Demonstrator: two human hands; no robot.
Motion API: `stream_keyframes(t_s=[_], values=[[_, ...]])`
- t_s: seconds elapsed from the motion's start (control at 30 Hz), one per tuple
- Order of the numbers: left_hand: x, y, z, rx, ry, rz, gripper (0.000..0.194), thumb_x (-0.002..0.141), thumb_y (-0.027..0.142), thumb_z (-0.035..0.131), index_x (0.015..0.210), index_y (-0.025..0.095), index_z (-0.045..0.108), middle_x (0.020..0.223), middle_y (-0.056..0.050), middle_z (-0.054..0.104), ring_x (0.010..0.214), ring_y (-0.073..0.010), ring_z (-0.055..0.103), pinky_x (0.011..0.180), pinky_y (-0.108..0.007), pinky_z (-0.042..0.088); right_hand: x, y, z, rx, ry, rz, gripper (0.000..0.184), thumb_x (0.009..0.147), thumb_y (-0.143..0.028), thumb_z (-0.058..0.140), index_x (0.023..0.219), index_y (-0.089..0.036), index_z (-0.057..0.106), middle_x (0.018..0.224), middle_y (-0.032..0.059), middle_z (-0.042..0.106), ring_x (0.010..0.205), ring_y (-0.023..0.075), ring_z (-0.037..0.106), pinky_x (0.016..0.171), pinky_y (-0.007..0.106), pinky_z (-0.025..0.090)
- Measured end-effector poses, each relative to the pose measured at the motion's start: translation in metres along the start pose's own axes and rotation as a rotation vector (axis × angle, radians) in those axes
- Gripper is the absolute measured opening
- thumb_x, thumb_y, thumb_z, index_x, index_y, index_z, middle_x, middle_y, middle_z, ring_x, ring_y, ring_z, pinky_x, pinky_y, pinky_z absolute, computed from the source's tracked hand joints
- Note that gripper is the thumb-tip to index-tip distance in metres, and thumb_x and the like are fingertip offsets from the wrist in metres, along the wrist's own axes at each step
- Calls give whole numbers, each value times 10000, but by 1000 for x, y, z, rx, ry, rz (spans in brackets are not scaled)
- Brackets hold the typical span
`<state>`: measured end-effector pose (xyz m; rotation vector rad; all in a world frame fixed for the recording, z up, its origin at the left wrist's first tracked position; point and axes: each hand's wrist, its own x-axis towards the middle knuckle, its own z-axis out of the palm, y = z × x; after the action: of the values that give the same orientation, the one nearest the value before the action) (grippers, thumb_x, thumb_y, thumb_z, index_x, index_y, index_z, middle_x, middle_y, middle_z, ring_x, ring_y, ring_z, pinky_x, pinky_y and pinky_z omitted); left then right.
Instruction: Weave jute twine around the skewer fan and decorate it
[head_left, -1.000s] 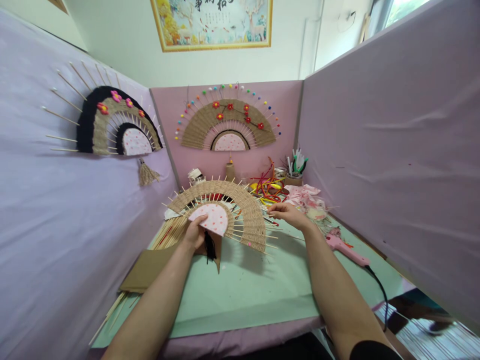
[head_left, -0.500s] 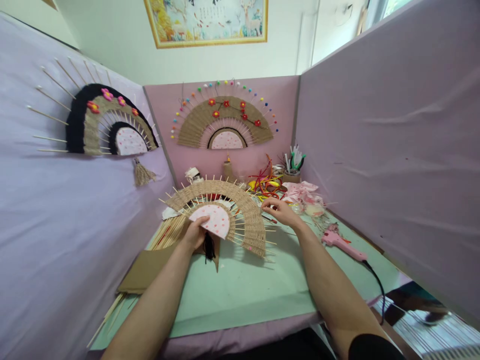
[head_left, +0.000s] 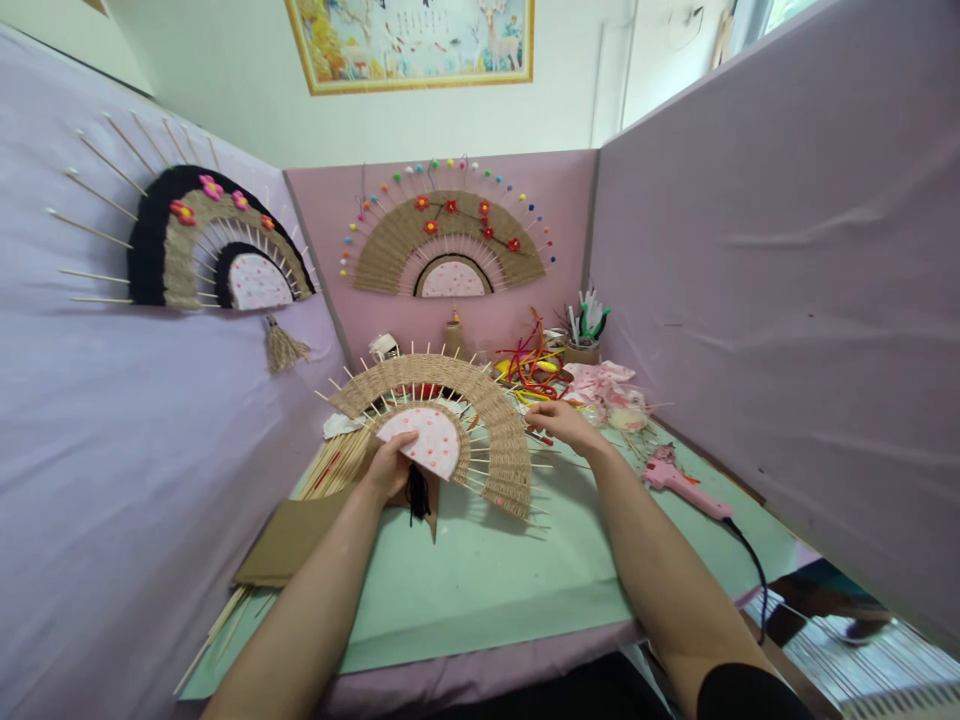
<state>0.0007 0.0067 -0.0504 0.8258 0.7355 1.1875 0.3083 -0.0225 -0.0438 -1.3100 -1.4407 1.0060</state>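
My left hand (head_left: 390, 467) is closed on the base of a half-round woven fan (head_left: 465, 395), with the thumb on its pink dotted centre (head_left: 430, 440). The fan is held upright above the green table mat (head_left: 487, 570), its jute band threaded over wooden skewers that stick out round the rim. A black tassel (head_left: 416, 495) hangs below my left hand. My right hand (head_left: 559, 422) sits at the fan's right edge, fingers pinched together near the skewer tips; what they hold is too small to name.
A pink glue gun (head_left: 686, 487) with a black cord lies right of my right arm. Loose skewers (head_left: 334, 465) and brown cardboard (head_left: 289, 540) lie at left. Coloured wires (head_left: 532, 365), a tool cup (head_left: 583, 345) and pink cloth (head_left: 600, 383) crowd the back. Finished fans (head_left: 450, 245) hang on the partitions.
My right hand has drawn in leftwards to the fan's right edge. The left hand and fan have barely shifted; the view has tipped slightly.
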Motion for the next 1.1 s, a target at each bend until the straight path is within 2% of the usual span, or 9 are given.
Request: stream_keyframes(t_s=[0.1,0.17,0.33,0.53,0.73,0.97,1.1], values=[[-3,3,2,1,5,-5,246,690,85,583,934,98,615,797,-82,715,689,-192,673,715,-290,549,-4,-1,-8,218,-151,184,171,660,-307,678,671,-165,582,611,-15,563,530,76,461,462,194,309],[-5,5,3,-7,12,-16,234,692,77,572,921,99,617,772,-75,716,657,-182,669,689,-278,550,-7,-3,-11,357,-227,242,200,632,-294,717,678,-167,569,587,-40,529,518,59,445,468,181,307],[-6,10,2,-39,38,-48,284,720,101,548,997,81,608,764,-82,717,665,-196,674,697,-305,553,-11,-6,-9,494,-358,194,234,632,-298,750,701,-164,570,579,-51,525,533,49,444,501,176,317],[-4,10,1,-95,51,2,348,729,88,540,1072,88,595,788,-72,720,671,-182,677,695,-281,549,-10,-9,3,515,-255,85,257,610,-317,777,732,-168,606,667,-26,569,616,74,498,539,207,332],[-4,10,3,-118,30,17,260,732,73,533,978,92,617,763,-67,717,633,-165,668,640,-251,547,-7,-10,10,488,-150,23,262,602,-333,774,711,-159,611,671,-9,581,592,71,477,508,205,299],[-5,10,3,-87,11,21,214,731,74,536,926,97,621,761,-72,716,637,-163,670,635,-239,548,-10,-13,9,413,-189,40,274,607,-345,762,746,-170,604,728,-6,597,686,96,536,581,214,358],[-6,11,3,-55,21,13,244,726,83,544,958,92,620,803,-87,720,684,-184,680,695,-269,553,-13,-16,9,367,-214,27,287,615,-387,744,723,-174,586,663,-25,566,612,82,492,578,219,352]])
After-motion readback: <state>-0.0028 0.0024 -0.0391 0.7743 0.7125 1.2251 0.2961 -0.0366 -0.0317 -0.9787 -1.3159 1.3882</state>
